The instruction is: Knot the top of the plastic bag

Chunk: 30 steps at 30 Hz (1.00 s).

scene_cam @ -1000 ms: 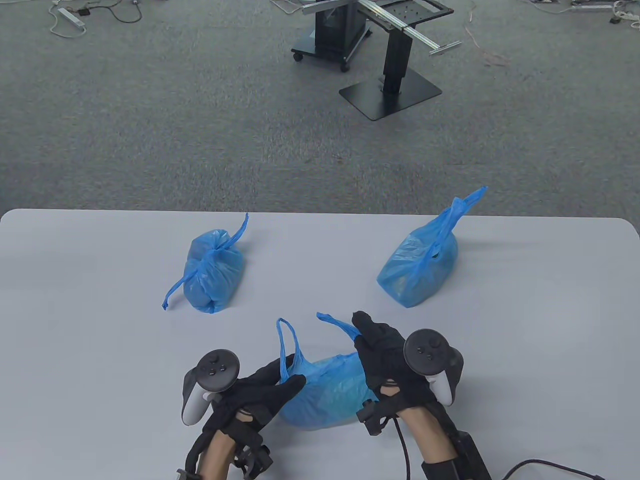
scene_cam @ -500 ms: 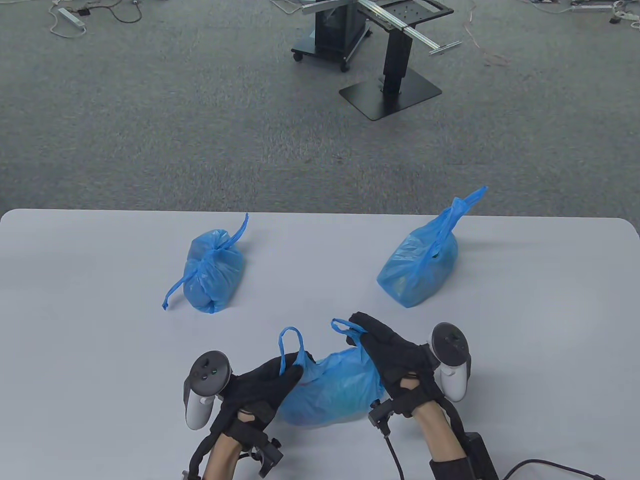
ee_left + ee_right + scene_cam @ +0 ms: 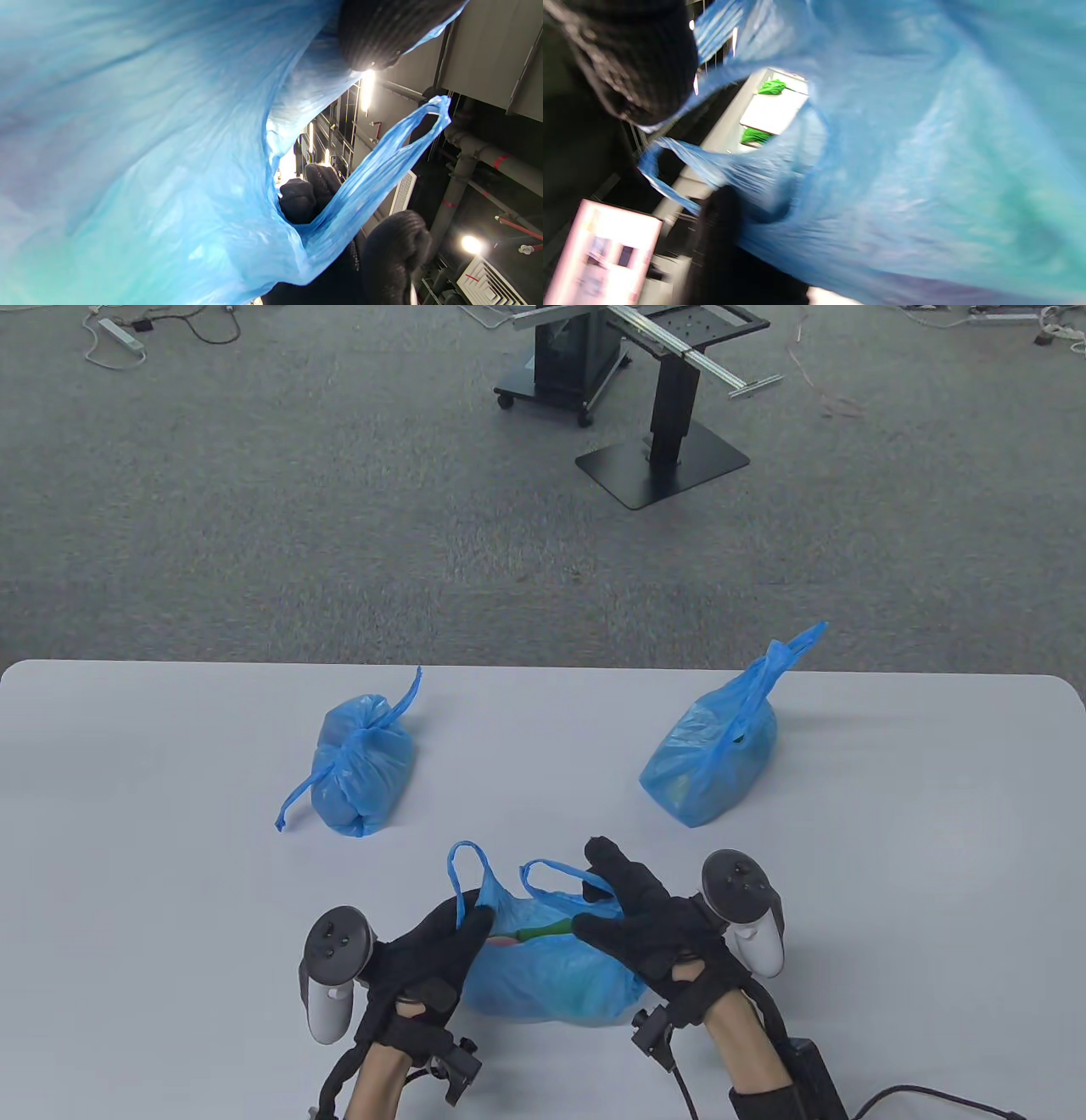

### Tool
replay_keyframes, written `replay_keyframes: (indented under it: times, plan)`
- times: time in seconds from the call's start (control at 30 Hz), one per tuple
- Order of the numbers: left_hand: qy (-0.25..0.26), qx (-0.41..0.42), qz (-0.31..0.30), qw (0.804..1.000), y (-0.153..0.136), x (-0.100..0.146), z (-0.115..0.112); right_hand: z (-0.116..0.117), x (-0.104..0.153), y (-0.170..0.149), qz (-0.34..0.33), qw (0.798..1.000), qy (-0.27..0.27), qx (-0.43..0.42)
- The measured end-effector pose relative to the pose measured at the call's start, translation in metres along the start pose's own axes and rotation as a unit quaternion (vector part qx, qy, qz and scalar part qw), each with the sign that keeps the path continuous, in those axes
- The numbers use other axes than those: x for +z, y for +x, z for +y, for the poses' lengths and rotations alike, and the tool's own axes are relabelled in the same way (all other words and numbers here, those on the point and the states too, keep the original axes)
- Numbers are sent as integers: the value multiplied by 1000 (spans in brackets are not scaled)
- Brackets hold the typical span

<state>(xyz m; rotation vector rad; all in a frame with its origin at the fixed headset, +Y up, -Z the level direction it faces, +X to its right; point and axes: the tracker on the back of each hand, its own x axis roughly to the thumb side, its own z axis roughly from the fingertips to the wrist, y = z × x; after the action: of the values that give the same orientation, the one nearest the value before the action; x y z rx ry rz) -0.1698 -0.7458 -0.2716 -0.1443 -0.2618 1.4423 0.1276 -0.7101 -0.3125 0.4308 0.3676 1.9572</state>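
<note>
A blue plastic bag lies on the white table near its front edge, its mouth open with something green and pink inside. My left hand pinches the base of the bag's left handle loop. My right hand grips the right handle loop at the bag's rim. The two loops stand up side by side, apart. The left wrist view is filled by the bag with one loop. The right wrist view shows the bag wall, blurred.
Two other blue bags lie further back on the table: one at the left with its top tied, one at the right with its top gathered up. Beyond the far table edge is grey carpet with a black stand.
Both hands have shifted left and closer together. The handle loops now stand nearer each other, and the bag's mouth has opened so its contents show.
</note>
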Motion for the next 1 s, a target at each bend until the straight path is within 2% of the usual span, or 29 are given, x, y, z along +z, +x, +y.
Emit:
replay_keyframes:
  times: [0.07, 0.13, 0.23, 0.33, 0.47, 0.63, 0.83, 1.0]
  plan:
    - [3, -3, 1, 1000, 0, 0, 0, 4, 0, 5, 7, 997, -13, 81]
    - [4, -3, 0, 1000, 0, 0, 0, 8, 0, 6, 21, 991, -34, 125]
    - [11, -1, -5, 1000, 1, 1, 2, 6, 1, 3, 4, 989, -134, 60]
    - [35, 3, -7, 999, 2, 4, 7, -1, 3, -3, 1, 984, -176, -19]
    - [59, 23, -13, 998, 0, 6, 11, -7, 5, -14, 3, 976, -194, -96]
    - [27, 19, -25, 999, -1, 3, 8, -2, 2, -19, -6, 969, -186, -165]
    - [5, -6, -27, 1000, -3, 2, 5, 1, -1, -20, -4, 970, -180, -167]
    - [-37, -56, -8, 998, -8, -3, 1, 1, 0, -19, -3, 969, -179, -168]
